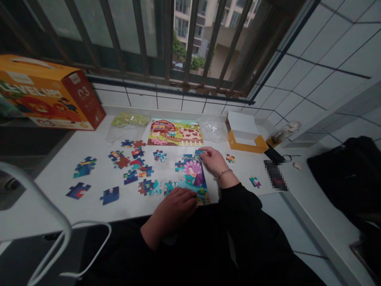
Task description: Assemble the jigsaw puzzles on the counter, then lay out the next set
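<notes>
A partly joined jigsaw puzzle (193, 169) with a purple peacock lies near the counter's front edge. My right hand (213, 162), wearing a bracelet, is at its upper right, with thumb and forefinger closed on a blue puzzle piece (198, 155). That piece sits against the puzzle's upper edge; I cannot tell whether it is locked in. My left hand (175, 206) rests palm down over the puzzle's lower left, its fingers loosely stretched and covering part of it. Loose pieces (120, 159) spread to the left, and one piece (160, 155) lies above the puzzle.
Behind the puzzle are a farm picture (175, 133), clear plastic bags (213, 130) and an open yellow box (248, 143). A large orange box (50, 93) stands at the left. Single pieces (230, 158) lie right of my hand. A white curved tube (56, 210) crosses the lower left.
</notes>
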`<state>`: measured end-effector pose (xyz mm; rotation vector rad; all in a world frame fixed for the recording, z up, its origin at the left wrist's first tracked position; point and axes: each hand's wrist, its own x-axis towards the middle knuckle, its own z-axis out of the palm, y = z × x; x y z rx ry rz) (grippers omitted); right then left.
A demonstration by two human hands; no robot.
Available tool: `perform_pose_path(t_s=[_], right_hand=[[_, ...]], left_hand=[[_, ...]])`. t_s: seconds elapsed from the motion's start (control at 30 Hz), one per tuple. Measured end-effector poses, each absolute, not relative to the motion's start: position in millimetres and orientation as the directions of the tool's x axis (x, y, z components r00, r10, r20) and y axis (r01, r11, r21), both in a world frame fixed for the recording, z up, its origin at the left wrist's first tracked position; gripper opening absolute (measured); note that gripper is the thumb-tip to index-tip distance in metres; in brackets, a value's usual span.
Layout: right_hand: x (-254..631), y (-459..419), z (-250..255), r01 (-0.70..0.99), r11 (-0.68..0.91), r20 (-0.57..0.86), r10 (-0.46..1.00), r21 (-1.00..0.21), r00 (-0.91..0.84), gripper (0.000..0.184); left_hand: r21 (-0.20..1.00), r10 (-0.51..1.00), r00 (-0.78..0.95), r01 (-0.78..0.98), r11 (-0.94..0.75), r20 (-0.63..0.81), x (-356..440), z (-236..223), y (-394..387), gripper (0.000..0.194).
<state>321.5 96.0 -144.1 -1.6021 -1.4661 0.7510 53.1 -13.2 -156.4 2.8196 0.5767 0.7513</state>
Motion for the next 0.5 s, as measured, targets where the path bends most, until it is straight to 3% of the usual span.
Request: perform_pose_path(t_s=[0.1, 0.5], right_hand=[[319, 105, -147, 0.735, 0.098, 0.195, 0.98, -0.671, 0.048, 0.028], [313, 102, -158, 0.883, 0.142, 0.256, 0.966, -0.447, -0.025, 0.024]], left_hand=[[0.246, 0.407, 0.801, 0.328, -0.912, 0.439, 53, -157, -14, 0.004], [0.235, 0.402, 0.797, 0.328, -0.915, 0.451, 54, -158, -14, 0.005]])
